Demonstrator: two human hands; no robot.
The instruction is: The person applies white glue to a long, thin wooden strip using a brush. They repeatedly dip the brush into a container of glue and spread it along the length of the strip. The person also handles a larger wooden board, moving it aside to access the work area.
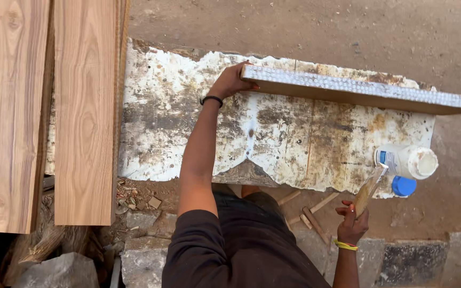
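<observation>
The plank [364, 92] stands on its long edge across the far part of the counter [177, 133], its upturned edge spread with whitish glue, and it runs from near the counter's middle out past the right border of the view. The left hand [230, 81] is at the plank's near end, its grip closed over that end, with a black band round the wrist. The right hand [352, 224] is low and well apart from the plank, just off the counter's near edge; its grip is closed round a flat wooden spreader [369, 188] that points up toward the counter's right corner and has pale glue at its tip. Just beside that tip a white glue jar [406, 161] lies on its side on the counter, mouth to the right, and a blue lid [404, 186] sits right below it; jar and lid lie between the spreader and the right stretch of the plank. The counter is a ragged sheet, stained white and brown. Short wood sticks [313, 213] lie on the ground by the person's knee. To the left two boards [44, 112] with wood-grain faces lie side by side, the right one overlapping the counter's left edge. Stones [140, 250] and rubble lie below them, and bare dirt ground [305, 26] stretches beyond the counter.
</observation>
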